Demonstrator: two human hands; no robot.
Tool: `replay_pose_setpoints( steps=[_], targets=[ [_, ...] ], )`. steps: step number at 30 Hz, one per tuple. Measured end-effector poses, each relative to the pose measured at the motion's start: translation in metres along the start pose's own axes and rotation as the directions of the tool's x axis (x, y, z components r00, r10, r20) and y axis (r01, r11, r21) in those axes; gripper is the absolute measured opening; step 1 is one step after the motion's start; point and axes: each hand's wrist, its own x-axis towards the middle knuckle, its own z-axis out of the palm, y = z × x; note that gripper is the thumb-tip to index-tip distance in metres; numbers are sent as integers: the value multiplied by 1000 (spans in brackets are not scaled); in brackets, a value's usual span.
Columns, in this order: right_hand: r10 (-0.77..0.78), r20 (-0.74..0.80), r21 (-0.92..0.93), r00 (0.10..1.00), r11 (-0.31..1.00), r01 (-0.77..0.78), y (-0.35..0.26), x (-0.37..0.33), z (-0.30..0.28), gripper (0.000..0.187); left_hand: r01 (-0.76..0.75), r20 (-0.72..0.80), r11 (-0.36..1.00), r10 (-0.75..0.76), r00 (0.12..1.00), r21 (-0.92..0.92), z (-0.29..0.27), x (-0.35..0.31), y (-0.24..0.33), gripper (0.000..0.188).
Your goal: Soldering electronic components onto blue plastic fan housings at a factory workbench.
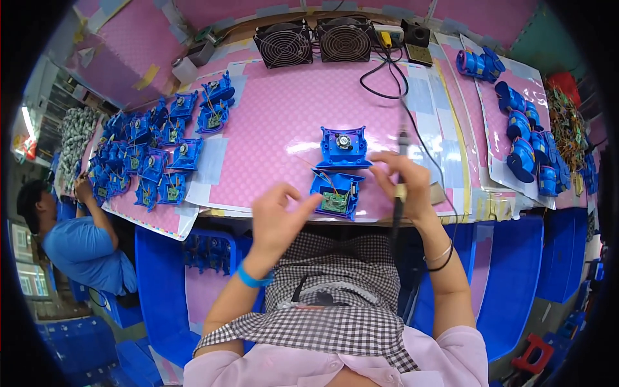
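Two blue plastic housing halves lie in front of me near the table's front edge. The far half (332, 153) carries a small round speaker (343, 141), and the near half (354, 187) has a green circuit board (334, 202) in it. Thin wires run between them. My left hand (277, 216) hovers just left of the near half, thumb and index finger apart, with nothing visible in it. In my right hand (409, 180), beside the housing's right edge, is a dark, pen-like soldering iron (398, 209), blurred at its lower end. The right thumb and index finger reach toward the housing.
Two black fans (284, 45) stand at the back, next to a power strip (389, 33) with a looped black cable (385, 95). Blue housings with boards (151, 161) crowd the left; blue rounded parts (521, 126) lie right. A co-worker (84, 238) sits far left.
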Motion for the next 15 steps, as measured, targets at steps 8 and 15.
replay_pose_setpoints(
  steps=[8, 15],
  targets=[
    [463, -150, 648, 873, 713, -268, -2, -24, -19, 52, -37, 149, 930, 97, 984, -365, -24, 62, 21, 22],
    [571, -5, 591, 821, 664, -458, -20, -31, -4, 19, -387, 68, 922, 384, 921, 27, 12, 68, 18, 15]
  ],
)
